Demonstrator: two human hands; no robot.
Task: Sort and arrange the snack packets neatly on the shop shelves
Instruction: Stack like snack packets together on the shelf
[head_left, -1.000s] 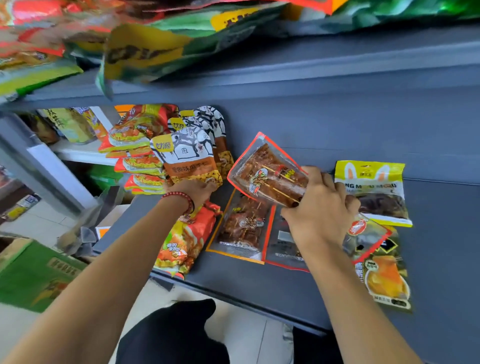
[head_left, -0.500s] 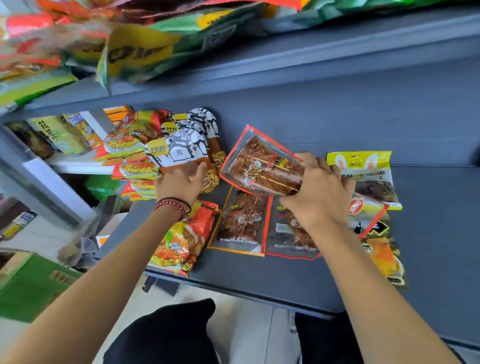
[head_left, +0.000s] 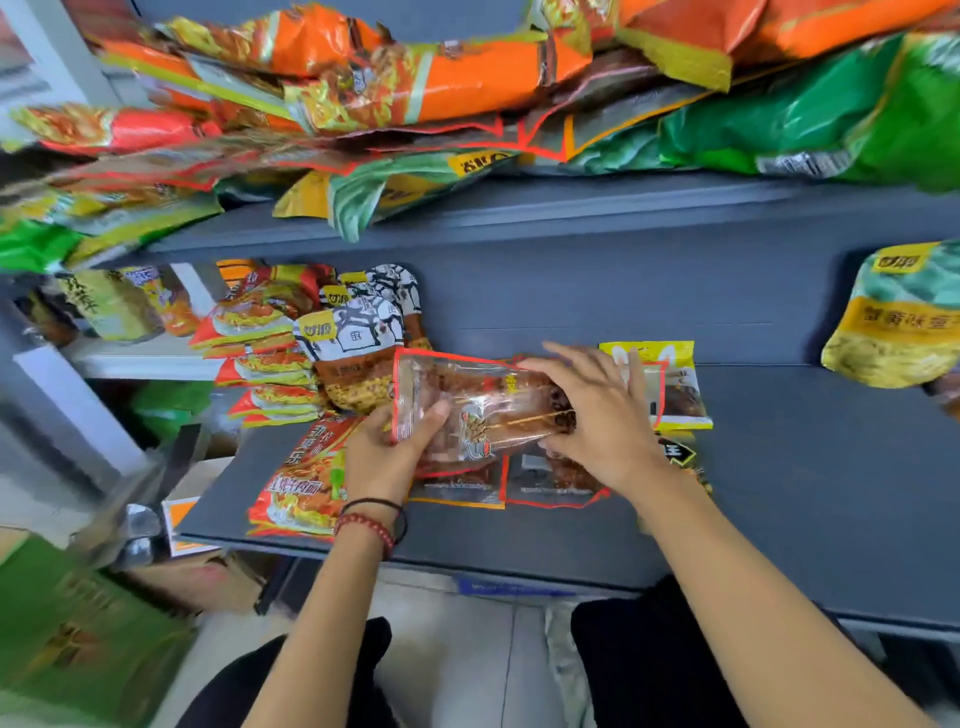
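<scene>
Our left hand (head_left: 384, 460) pinches the left edge of the red-edged clear skewer packet (head_left: 483, 410), thumb on its front, grip narrow. Our right hand (head_left: 597, 421) lies over the packet's right end, fingers straight, grip wide. The packet is tilted above the grey shelf (head_left: 805, 467), over two similar packets (head_left: 550, 480) lying flat, beside a noodle packet (head_left: 296, 478)
</scene>
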